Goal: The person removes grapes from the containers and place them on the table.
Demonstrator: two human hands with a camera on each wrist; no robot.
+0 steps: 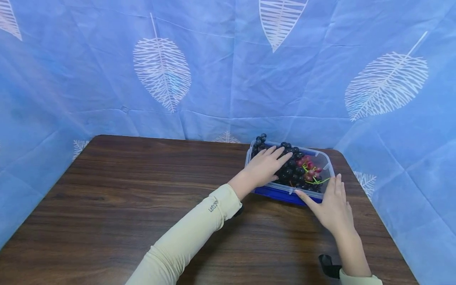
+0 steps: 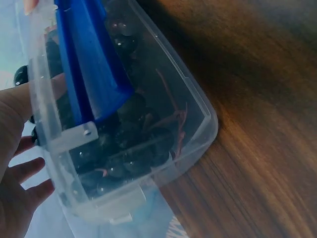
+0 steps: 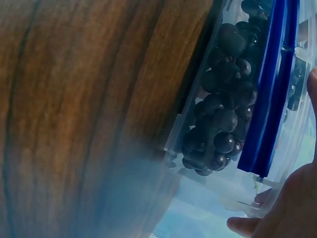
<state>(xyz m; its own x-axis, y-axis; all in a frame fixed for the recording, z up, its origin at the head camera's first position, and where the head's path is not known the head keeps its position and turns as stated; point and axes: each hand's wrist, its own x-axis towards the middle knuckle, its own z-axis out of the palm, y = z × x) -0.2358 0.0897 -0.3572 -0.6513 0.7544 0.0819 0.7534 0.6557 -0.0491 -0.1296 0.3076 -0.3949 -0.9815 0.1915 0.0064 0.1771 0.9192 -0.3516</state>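
A clear plastic food container (image 1: 325, 162) with a blue side clip (image 2: 91, 59) stands near the back right of the table. Dark grapes (image 3: 213, 124) fill much of it, and a few heap above its left rim. Reddish grapes (image 1: 309, 168) on green stems lie toward its right side. My left hand (image 1: 265, 164) reaches over the front rim with fingers spread, resting on the dark grapes. My right hand (image 1: 333, 206) is at the front right corner, thumb along the front rim and straight fingers against the right side.
The brown wooden table (image 1: 124, 206) extends to the left and front. Behind it and along both sides hangs a blue cloth (image 1: 228, 71) with white leaf prints. The container stands close to the table's back edge.
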